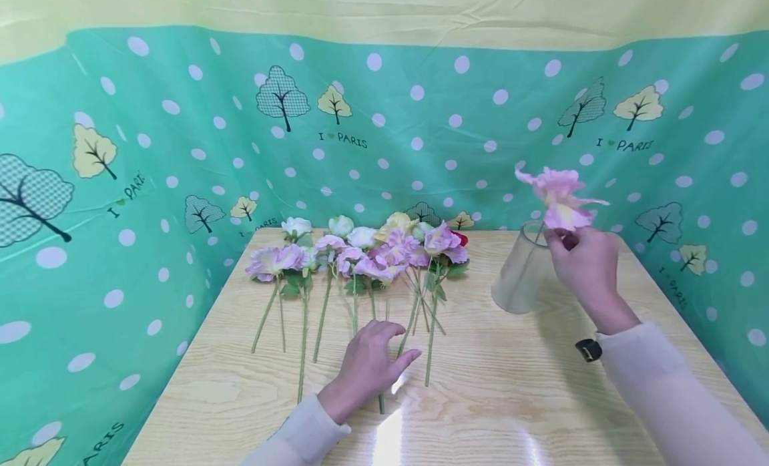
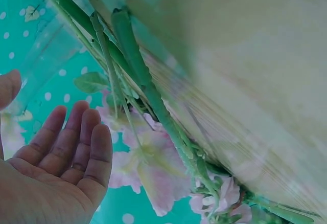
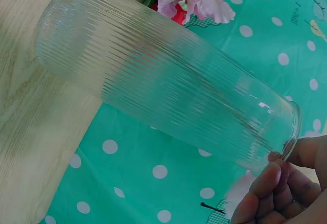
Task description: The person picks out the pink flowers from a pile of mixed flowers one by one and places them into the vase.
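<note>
My right hand [image 1: 591,269] pinches a pink iris-like flower [image 1: 561,199] just below its bloom, at the rim of a clear glass vase [image 1: 518,282]. In the right wrist view the thin stem [image 3: 225,104] runs down inside the ribbed vase, with my fingertips right at the mouth. My left hand [image 1: 372,359], fingers loosely bent and holding nothing, hovers over the stems of the flowers lying on the table. Among these flowers are pink irises [image 1: 279,259], a white bloom [image 1: 362,237] and a yellow one [image 1: 396,224]. From the left wrist, green stems [image 2: 148,86] show beside that hand.
The flowers lie in a row across the back left of the wooden table [image 1: 480,399], blooms toward the back and stems toward me. A red bloom [image 1: 460,238] peeks out at the row's right end. A green dotted cloth [image 1: 414,165] hangs around the back and sides.
</note>
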The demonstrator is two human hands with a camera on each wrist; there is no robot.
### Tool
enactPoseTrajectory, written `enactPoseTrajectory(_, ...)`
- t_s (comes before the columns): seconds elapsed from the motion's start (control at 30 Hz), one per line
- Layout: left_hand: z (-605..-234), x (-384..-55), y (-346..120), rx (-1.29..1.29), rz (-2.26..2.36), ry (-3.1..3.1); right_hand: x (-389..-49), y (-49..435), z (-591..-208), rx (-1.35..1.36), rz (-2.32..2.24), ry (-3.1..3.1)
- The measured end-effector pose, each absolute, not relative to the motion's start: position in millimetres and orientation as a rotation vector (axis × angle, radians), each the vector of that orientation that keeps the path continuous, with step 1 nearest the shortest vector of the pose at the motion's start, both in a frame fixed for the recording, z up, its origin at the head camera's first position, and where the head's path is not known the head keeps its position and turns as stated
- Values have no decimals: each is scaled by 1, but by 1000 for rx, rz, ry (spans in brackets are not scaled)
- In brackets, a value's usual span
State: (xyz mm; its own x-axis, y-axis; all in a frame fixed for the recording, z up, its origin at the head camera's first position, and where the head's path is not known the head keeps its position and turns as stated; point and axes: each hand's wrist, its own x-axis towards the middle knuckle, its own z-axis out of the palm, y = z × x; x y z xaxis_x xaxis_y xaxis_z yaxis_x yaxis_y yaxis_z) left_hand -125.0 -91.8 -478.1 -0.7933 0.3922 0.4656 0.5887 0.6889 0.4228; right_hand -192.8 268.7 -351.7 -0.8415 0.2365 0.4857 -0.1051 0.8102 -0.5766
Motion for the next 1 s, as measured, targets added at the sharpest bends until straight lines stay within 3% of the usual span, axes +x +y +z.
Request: enactPoseTrajectory(1.0,-472,-128,-98,-647,-788,-2616,-165,256,-382,2,899,-2214)
